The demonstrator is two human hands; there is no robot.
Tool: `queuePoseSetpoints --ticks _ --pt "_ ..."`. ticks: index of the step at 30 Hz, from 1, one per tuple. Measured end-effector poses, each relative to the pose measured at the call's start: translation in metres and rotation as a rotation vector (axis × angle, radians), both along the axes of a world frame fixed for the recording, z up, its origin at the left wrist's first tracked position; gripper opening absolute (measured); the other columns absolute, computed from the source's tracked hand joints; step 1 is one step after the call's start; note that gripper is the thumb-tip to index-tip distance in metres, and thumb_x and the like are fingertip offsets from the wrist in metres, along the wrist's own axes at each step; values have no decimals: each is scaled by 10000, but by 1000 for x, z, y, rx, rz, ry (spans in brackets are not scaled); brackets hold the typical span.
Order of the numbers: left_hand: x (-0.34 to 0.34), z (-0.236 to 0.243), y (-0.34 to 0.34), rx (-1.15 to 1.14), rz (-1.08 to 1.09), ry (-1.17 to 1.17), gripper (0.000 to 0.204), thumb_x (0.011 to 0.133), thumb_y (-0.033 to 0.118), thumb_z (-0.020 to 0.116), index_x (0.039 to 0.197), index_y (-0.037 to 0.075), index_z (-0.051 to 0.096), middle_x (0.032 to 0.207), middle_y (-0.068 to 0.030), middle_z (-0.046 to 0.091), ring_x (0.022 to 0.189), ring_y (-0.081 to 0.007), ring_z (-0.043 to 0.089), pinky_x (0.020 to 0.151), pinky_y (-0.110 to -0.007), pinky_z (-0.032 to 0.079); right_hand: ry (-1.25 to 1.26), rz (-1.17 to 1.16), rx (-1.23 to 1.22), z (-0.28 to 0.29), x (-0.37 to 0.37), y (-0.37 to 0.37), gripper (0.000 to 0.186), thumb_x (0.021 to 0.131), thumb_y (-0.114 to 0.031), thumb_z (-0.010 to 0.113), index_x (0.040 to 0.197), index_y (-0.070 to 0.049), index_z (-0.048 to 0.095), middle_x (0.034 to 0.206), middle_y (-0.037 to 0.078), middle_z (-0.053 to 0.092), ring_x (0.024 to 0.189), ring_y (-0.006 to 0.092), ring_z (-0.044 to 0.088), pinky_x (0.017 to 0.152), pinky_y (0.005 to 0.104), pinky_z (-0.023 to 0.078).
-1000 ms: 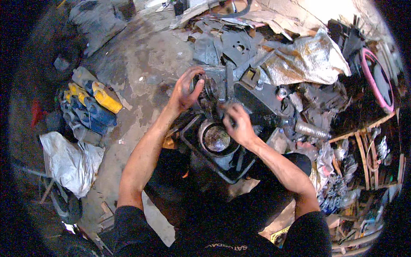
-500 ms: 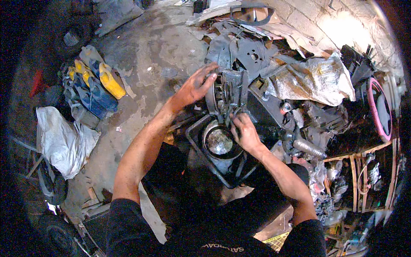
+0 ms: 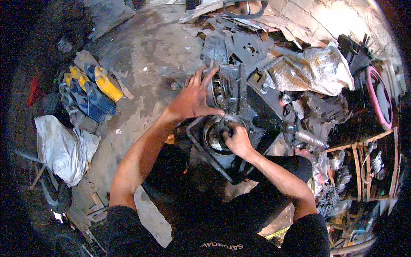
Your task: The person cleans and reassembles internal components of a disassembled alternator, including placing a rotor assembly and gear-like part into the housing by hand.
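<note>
A dark metal housing with ribs and slots stands in front of me. My left hand lies along its left side, fingers spread toward the top and thumb stretched across its lower edge. Nearer to me is a black frame with a round opening around a shiny metal bowl-like piece. Over that opening, my right hand is closed, its fingertips pinching something dark and small that I cannot make out. Part of the round piece is hidden beneath this hand.
Blue and yellow containers stand on the floor at left, beside a white sack. Stained silver sheeting, a can and a pink-rimmed oval are at right. A grey disc-shaped metal part lies beyond the housing.
My right hand has moved left, from the opening's right rim to over the opening. My left hand has slid lower on the housing and spread its fingers.
</note>
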State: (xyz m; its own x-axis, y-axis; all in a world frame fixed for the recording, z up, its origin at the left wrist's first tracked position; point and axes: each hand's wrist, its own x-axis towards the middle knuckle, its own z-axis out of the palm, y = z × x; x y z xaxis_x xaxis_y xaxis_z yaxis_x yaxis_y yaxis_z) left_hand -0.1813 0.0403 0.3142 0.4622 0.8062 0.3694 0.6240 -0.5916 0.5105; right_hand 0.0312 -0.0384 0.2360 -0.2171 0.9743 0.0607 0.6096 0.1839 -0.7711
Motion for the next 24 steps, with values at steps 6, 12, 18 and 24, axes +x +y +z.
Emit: queuePoseSetpoints --ticks 6,12,18,24 --pt "12 -15 23 0 -28 -124 1132 551 405 884 1452 138 252 1460 -254 265 1359 -435 276 1121 -478 280 380 -150 -302 -63 13 17 272 806 -12 506 1043 20 635 869 48 663 718 183 591 682 318 492" --pt "-8 -3 43 -73 -147 -10 1162 501 231 880 1467 184 236 1460 -208 264 1353 -391 295 1121 -456 289 135 139 -378 -30 19 25 261 771 -65 510 974 37 640 905 189 664 787 326 612 754 413 494" --pt "-32 14 36 -142 -42 51 1156 537 195 846 1489 83 199 1544 -189 178 1422 -333 196 1143 -461 227 -155 63 -160 53 12 30 306 772 -123 598 1033 26 655 986 262 648 943 409 625 868 434 493" --pt "-39 13 32 -335 52 -8 1172 568 280 840 1466 -40 158 1513 -240 233 1416 -318 218 1155 -387 191 -7 -97 -44 97 35 44 349 782 -134 617 1094 21 638 1019 253 652 993 384 627 901 411 489"
